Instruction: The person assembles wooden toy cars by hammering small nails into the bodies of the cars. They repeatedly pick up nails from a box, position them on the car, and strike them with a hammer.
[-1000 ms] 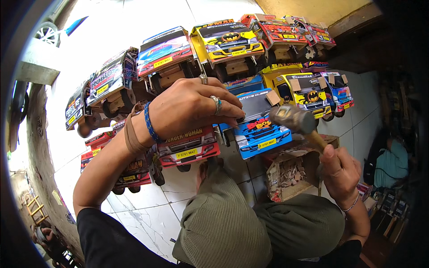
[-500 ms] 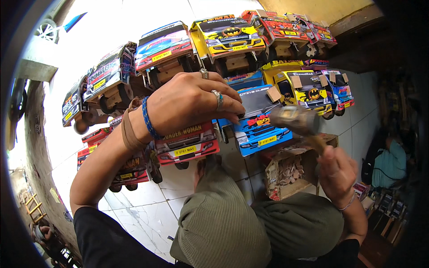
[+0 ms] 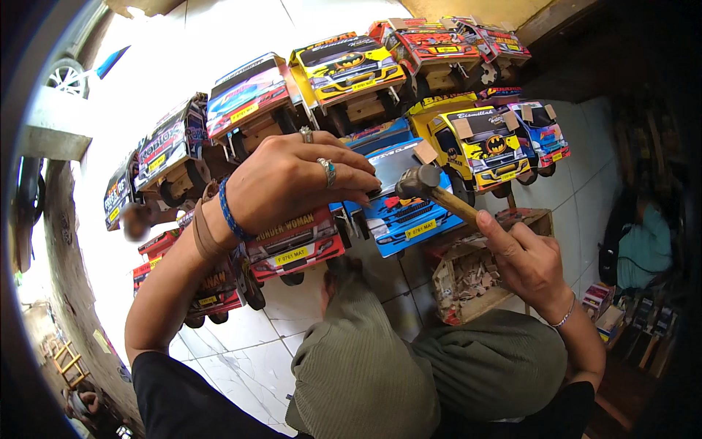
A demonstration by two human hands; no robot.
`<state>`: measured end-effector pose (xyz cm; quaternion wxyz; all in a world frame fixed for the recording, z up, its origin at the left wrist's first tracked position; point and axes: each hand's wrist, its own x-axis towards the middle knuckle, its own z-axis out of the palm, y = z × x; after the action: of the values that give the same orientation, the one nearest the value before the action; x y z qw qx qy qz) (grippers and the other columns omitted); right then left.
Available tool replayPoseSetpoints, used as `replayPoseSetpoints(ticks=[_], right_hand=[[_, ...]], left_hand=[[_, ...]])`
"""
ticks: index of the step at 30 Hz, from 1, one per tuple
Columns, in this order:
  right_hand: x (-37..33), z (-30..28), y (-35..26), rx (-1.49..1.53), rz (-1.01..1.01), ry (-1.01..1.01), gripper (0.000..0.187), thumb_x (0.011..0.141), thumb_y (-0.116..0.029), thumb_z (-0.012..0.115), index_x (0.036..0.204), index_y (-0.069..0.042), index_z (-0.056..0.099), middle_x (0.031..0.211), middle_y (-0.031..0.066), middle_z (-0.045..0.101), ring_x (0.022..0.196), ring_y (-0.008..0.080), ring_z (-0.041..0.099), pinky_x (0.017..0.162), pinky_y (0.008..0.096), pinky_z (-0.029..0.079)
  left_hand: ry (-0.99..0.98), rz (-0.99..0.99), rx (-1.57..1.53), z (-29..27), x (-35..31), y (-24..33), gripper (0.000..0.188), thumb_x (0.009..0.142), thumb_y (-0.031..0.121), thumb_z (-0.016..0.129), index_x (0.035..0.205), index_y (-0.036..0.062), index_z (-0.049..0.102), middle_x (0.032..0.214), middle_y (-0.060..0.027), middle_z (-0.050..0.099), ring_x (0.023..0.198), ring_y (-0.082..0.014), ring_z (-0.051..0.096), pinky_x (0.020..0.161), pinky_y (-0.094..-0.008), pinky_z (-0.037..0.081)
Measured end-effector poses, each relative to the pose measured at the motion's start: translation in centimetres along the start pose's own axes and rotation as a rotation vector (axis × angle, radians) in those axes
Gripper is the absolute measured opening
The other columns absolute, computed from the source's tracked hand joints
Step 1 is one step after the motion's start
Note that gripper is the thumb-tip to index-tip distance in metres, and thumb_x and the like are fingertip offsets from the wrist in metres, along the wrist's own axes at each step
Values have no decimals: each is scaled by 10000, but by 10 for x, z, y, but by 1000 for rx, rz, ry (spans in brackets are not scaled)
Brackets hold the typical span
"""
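My right hand (image 3: 523, 263) grips a hammer (image 3: 455, 205) by its wooden handle, forefinger stretched along it. The metal head is over the front of a blue toy truck (image 3: 413, 223); I cannot tell whether it touches. My left hand (image 3: 300, 179), with rings and a blue bracelet, reaches across to the left side of that truck's windscreen. Its fingertips are pinched together at a small dark spot, and what they hold is hidden. A small brown tab (image 3: 425, 152) stands on the truck's upper right corner. Beneath my left hand is a red toy truck (image 3: 296, 245).
More toy trucks stand in rows, among them a yellow one (image 3: 490, 150) and another yellow one (image 3: 347, 69) farther back. A wooden box (image 3: 446, 289) with small wood scraps sits by my right knee. White tiles (image 3: 241, 373) cover the floor. Bundled goods lie at the right.
The hammer, blurred before, has swung left across the blue truck's front and now shows sharply. My left hand stays at the truck's windscreen. The whole view has shifted slightly.
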<state>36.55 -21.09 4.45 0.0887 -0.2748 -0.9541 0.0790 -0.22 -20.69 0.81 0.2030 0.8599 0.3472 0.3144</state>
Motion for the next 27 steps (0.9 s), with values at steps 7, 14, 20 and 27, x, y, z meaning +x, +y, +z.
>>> replayPoseSetpoints(ticks=[7,14,20,27], right_hand=[[21,24,-5,414,167,153,719,902,-146,768,1516,6,426,1087,178,718,687,237,708,594,326,535],[37,38,-14,766,463,120,516,946,-217,753,1338,-30,474,850,201,729,764,311,766,620,336,539],[41,39,-16,938,535,138,683,932,-200,768,1474,-32,387,826,156,747,780,218,755,659,317,525],[51,26,-4,1216,551,-41,998,860,-62,820,1642,-86,201,1099,75,706,802,58,640,717,247,528]], left_hand=[[-38,-231,-236,-7,3,7,223,802,103,841,1021,114,801,1080,-88,763,944,-246,744,839,-340,597],[-24,-464,-595,-3,3,10,298,807,6,834,1091,41,752,1069,-67,733,989,-149,715,865,-296,589],[-60,-483,-667,-2,2,8,353,840,-32,799,1174,25,699,1080,-44,685,985,-105,689,847,-269,581],[-127,-369,-524,-6,8,4,318,833,9,817,1133,40,719,1072,-55,693,940,-125,697,804,-268,574]])
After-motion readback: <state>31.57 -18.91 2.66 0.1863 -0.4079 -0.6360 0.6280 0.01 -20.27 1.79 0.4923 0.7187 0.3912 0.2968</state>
